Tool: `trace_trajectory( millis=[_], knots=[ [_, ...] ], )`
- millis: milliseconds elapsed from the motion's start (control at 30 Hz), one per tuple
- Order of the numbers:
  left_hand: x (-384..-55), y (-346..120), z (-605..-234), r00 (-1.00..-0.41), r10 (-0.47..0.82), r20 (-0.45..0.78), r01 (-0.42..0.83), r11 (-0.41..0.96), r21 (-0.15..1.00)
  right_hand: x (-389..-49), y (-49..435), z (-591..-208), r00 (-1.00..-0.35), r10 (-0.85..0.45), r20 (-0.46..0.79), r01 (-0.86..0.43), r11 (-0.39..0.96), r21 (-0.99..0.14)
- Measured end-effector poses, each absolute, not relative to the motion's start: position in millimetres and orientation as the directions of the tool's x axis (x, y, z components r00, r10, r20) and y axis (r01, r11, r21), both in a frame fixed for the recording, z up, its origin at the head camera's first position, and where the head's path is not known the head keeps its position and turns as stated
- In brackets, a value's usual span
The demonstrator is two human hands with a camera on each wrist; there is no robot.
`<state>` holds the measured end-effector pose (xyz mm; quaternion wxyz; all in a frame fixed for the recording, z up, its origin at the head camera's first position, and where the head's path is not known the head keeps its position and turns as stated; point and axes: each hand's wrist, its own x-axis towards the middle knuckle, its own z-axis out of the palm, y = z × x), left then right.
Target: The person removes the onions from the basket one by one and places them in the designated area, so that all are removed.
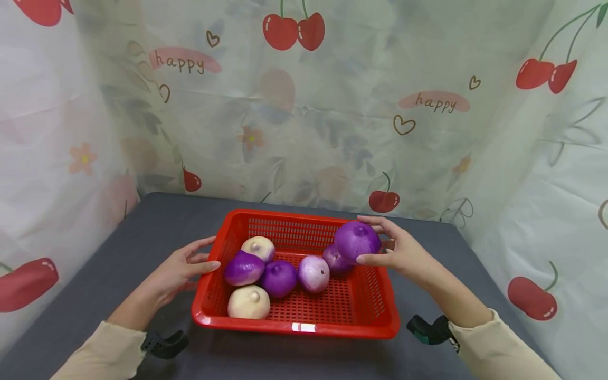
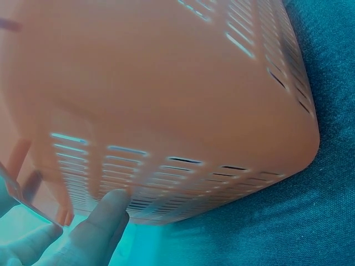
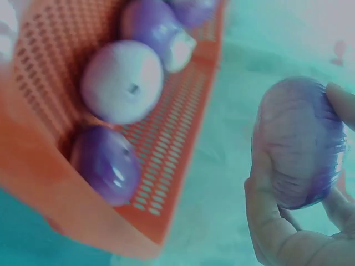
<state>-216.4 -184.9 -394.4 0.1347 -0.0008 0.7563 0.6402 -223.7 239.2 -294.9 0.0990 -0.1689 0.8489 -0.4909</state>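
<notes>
One held onion (image 1: 353, 241): purple, raised at the right rear corner of the red basket (image 1: 351, 331); the right wrist view shows a gap between it and the basket.
Right hand (image 1: 402, 248): grips the held onion between thumb and fingers, beside the basket's right rim.
Left hand (image 1: 174, 270): at the basket's left wall; thumb over the rim, fingers along the outside, pinching the edge.
Basket: upright, slotted walls, perforated floor; contains six onions.
Cream rear onion (image 1: 260, 246): left rear of the basket.
Two-tone onion (image 1: 244, 268): purple and white, along the basket's left side, just in front of the cream rear onion.
Cream front onion (image 1: 248, 303): basket's left front corner.
Dark purple onion (image 1: 278, 279): left of the basket's centre.
Pale lilac onion (image 1: 312, 275): near the basket's centre.
Half-hidden onion (image 1: 334, 259): purple, in the basket's right half, partly covered by the held onion in the head view.
Dark grey tabletop (image 1: 119, 274): beneath the basket.
Printed curtain (image 1: 332, 79): behind the basket and at both sides; cherries, hearts and the word "happy".
</notes>
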Motion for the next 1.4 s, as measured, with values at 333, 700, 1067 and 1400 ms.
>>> trace_trajectory(
  millis=[333,700,1067,1400],
  knots=[
    [-216,-185,-394,-0.963,0.176,-0.205,-0.175,0.173,0.969,-237,282,-279,-0.973,-0.219,0.072,-0.147,0.350,-0.925],
    [-218,-188,-394,-0.959,0.192,-0.207,-0.181,0.146,0.973,-253,332,-296,-0.997,-0.030,0.077,-0.081,0.139,-0.987],
    [-220,-188,-396,-0.958,0.197,-0.210,-0.186,0.136,0.973,-268,370,-337,-0.991,0.133,0.033,-0.014,0.136,-0.991],
    [-218,-186,-393,-0.958,0.190,-0.216,-0.189,0.152,0.970,-280,397,-381,-0.968,0.244,-0.054,0.093,0.151,-0.984]
  ],
)
